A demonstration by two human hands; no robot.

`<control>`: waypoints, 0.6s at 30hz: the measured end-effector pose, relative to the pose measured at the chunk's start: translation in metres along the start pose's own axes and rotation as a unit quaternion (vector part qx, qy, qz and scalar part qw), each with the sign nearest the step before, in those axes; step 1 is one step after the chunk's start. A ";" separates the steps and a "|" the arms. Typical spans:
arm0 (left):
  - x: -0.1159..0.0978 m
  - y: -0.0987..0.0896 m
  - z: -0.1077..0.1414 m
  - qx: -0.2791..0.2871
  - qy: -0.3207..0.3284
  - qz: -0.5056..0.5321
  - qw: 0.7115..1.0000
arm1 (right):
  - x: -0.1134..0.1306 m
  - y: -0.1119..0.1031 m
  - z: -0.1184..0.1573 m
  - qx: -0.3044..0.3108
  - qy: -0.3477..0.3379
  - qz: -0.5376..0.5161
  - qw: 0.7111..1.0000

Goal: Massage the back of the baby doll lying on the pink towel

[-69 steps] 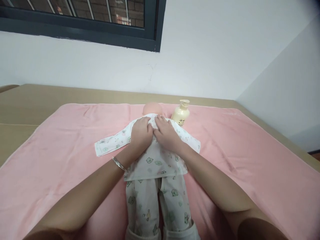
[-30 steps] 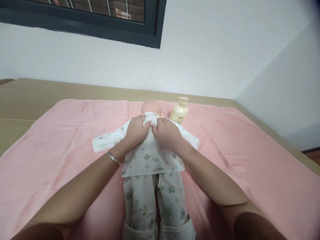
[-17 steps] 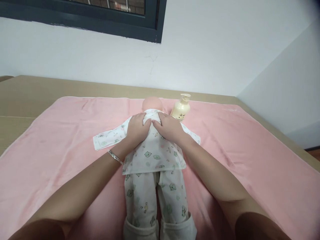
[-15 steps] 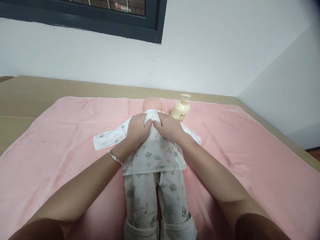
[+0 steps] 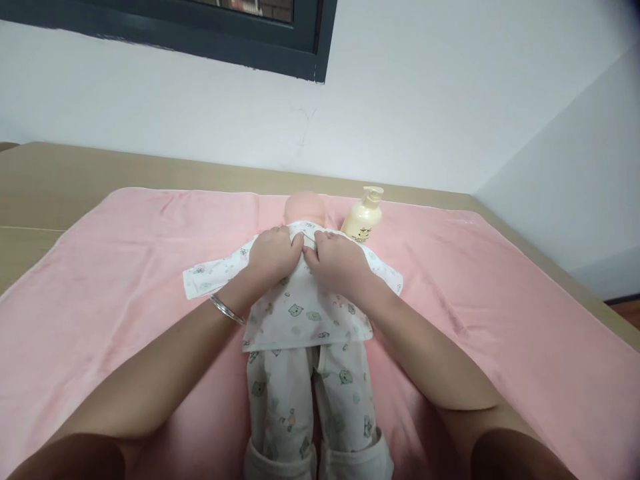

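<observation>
Left hand (image 5: 271,255) and right hand (image 5: 340,261) have both shifted slightly since half a second ago: their fingers, then spread flatter over the cloth, are now drawn in and bent, and the folds bunched below the collar look smoother. The two hands meet almost thumb to thumb near the centre of the frame, on the upper back of the doll's printed shirt (image 5: 310,320); whether the fingertips pinch the fabric or only press on it cannot be told, since the knuckles hide them. The doll (image 5: 305,207) lies lengthwise up the middle of the frame, apparently face down, head at the top and legs running off the bottom edge. Dressing looks complete, with the shirt on and the trousers (image 5: 287,400) up, their cuffs (image 5: 357,457) turned back. The handling of the back seems to be under way, not finished, and how much remains does not show. Right of the head, the pump bottle (image 5: 363,219) stands upright, untouched by either hand. Beneath everything, the pink blanket (image 5: 475,287) spreads across the lower frame over the table (image 5: 75,167).
</observation>
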State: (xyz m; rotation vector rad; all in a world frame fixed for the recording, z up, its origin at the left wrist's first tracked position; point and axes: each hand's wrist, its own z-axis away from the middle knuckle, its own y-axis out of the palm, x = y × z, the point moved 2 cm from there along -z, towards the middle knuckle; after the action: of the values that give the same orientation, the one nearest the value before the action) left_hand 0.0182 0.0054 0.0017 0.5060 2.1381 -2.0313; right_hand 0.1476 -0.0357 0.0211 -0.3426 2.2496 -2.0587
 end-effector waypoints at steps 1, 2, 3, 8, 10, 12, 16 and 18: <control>-0.004 0.000 0.004 -0.012 0.008 -0.029 0.999 | -0.005 0.000 -0.004 0.007 0.001 -0.018 1.000; -0.008 0.000 0.008 -0.020 0.021 -0.061 0.998 | -0.011 0.001 -0.009 0.015 0.000 -0.040 0.999; -0.012 0.000 0.013 -0.024 0.037 -0.089 0.995 | -0.018 0.002 -0.015 0.023 0.001 -0.064 0.998; -0.016 -0.001 0.018 -0.035 0.042 -0.096 0.994 | -0.030 0.011 -0.027 0.035 0.040 -0.096 0.994; -0.007 -0.002 0.009 -0.015 -0.002 -0.032 0.999 | -0.021 0.012 -0.021 0.013 0.036 -0.058 0.998; 0.002 0.000 -0.001 0.015 -0.019 0.026 0.999 | -0.008 0.011 -0.012 -0.008 0.020 -0.021 1.000; 0.001 0.003 -0.002 -0.004 0.024 -0.019 1.000 | -0.001 0.006 -0.006 -0.006 0.003 -0.013 1.000; -0.008 0.002 0.007 -0.029 0.045 -0.071 0.996 | -0.008 0.004 -0.013 0.022 0.010 -0.056 0.998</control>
State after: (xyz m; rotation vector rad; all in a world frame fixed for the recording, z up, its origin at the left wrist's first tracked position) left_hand 0.0257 -0.0025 0.0025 0.4568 2.3408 -2.0487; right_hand 0.1522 -0.0208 0.0173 -0.4553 2.2405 -2.1717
